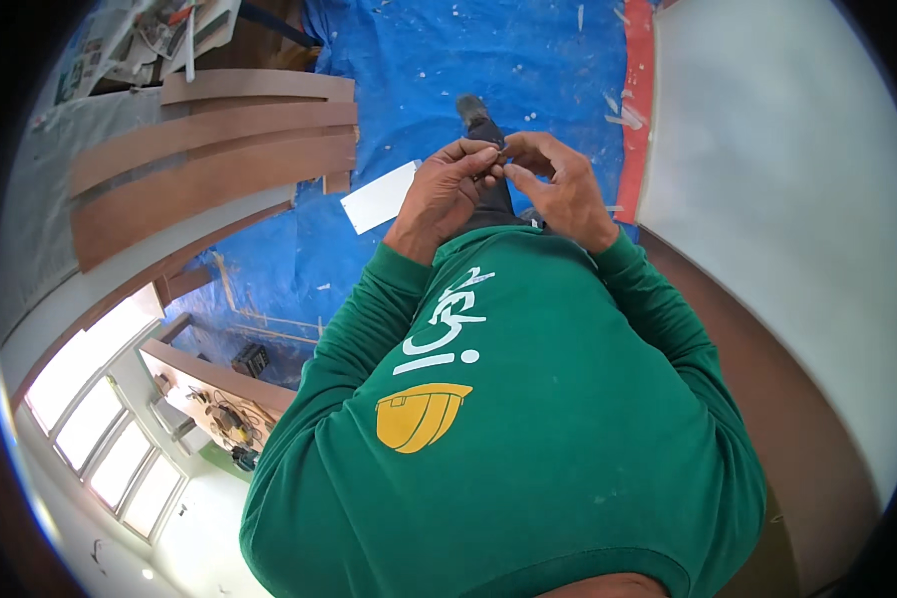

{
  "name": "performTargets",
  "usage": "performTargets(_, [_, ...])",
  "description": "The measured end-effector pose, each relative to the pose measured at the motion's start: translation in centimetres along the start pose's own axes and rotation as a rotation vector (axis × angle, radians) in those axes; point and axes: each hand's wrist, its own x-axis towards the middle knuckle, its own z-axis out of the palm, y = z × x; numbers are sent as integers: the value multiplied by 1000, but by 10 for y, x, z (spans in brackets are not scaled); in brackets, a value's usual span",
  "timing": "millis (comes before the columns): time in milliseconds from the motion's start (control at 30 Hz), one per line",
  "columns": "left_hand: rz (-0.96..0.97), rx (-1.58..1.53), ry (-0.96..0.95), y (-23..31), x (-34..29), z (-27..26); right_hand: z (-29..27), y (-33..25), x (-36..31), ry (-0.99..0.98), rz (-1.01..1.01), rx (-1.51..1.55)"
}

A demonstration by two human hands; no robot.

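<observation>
My left hand (446, 191) and my right hand (568, 184) meet in front of my body, over my dark trouser leg. Thumb and fingertips of the left are pinched together around something very small, too tiny to make out. The right hand's fingers curl in from the other side, closed at the same spot and touching the left fingertips. Past the hands a dark shoe (472, 108) rests on the blue sheet (419, 60). A white rectangular panel (381, 197) lies on that sheet, beside my left wrist.
Brown boards (214, 164) lie at the left on a plastic-covered surface, with scraps (154, 40) behind them. A pale wall (767, 149) rises at the right, edged by a red strip (636, 120). Power tools (231, 424) sit on a bench at the lower left. White debris dots the sheet.
</observation>
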Motion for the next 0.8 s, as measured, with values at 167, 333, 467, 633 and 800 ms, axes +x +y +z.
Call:
performTargets(167, [5,-19,3,53,88,5,-23,4,114,-34,114,-146])
performTargets(333, [0,-35,21,132,154,25,-37,-33,222,-90,-51,-318])
performTargets(467, [27,-19,11,204,202,40,-39,-68,304,-87,-30,-271])
performTargets(633, [91,-47,17,267,268,51,-50,-77,402,-114,100,-264])
performTargets(800, [105,-10,73,331,349,68,-72,-61,511,-99,-133,-206])
